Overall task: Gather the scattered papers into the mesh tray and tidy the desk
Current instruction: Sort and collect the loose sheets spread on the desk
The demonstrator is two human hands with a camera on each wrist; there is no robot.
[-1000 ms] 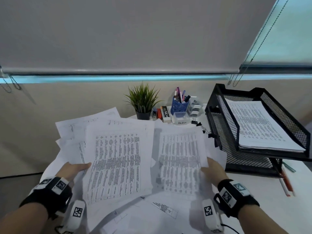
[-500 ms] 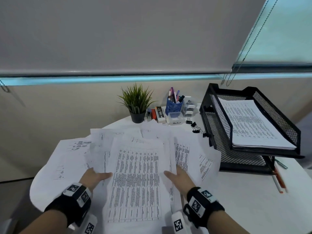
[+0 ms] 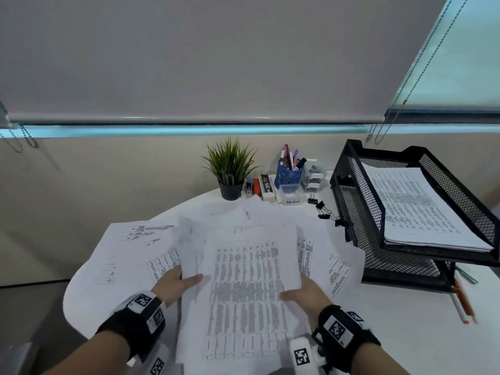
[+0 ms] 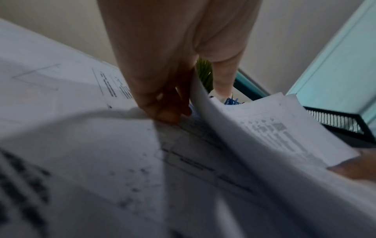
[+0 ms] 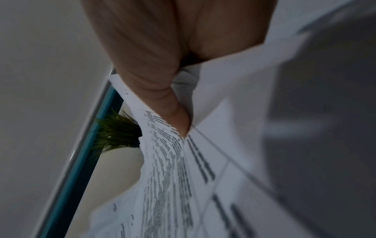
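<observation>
Papers (image 3: 244, 288) now lifted off white desk (image 3: 405, 315) beneath grey blind (image 3: 216, 55)

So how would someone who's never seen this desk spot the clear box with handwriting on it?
Start at the potted plant by the wall. Right of it stands a blue mesh pen cup; the clear box sits just before that. Only it carries a handwritten white label.

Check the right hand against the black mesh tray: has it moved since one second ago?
Yes. The right hand has drawn inward, away from the black mesh tray toward the left hand, squeezing the papers together.
</observation>
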